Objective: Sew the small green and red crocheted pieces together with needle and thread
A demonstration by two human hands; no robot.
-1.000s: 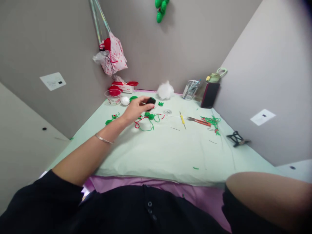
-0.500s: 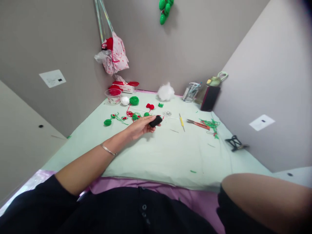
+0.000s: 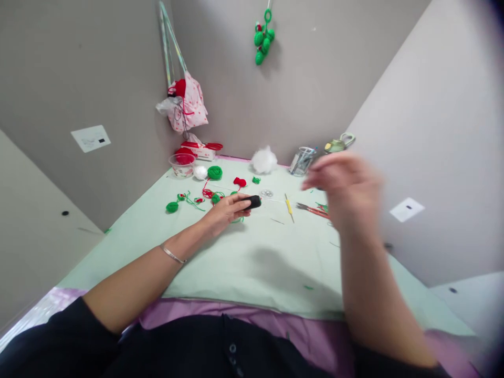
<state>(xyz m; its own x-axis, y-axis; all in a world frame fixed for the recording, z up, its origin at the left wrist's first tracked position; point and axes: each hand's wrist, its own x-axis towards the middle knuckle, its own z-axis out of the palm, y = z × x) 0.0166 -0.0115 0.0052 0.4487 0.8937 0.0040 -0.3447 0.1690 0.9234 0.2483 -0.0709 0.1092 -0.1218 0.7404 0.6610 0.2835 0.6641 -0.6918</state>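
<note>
My left hand [image 3: 225,214] is wrapped round a small black rounded object [image 3: 255,201] above the cloth; its exact kind I cannot make out. Raised over the right side, my right hand [image 3: 346,184] is smeared by motion, so its grip does not show. It hides part of the bottle and the green yarn scraps behind it. Orange-handled scissors [image 3: 313,210] lie to its left, near a yellow-handled crochet hook [image 3: 289,206]. A thin needle [image 3: 277,221] rests right of my left hand. Beyond that hand are small green crochet pieces [image 3: 172,207] and a red piece [image 3: 239,182].
Along the back stand a plastic tub [image 3: 182,169], a green yarn ball [image 3: 214,172], white stuffing [image 3: 264,160] and a pen holder [image 3: 302,161]. A dotted bag [image 3: 196,105] and a green crocheted hanging [image 3: 264,44] hang on the walls. Walls close in both sides.
My right hand has come up from outside the view into the right side. The black object in my left hand has turned to lie more level. The view has tilted slightly upward.
</note>
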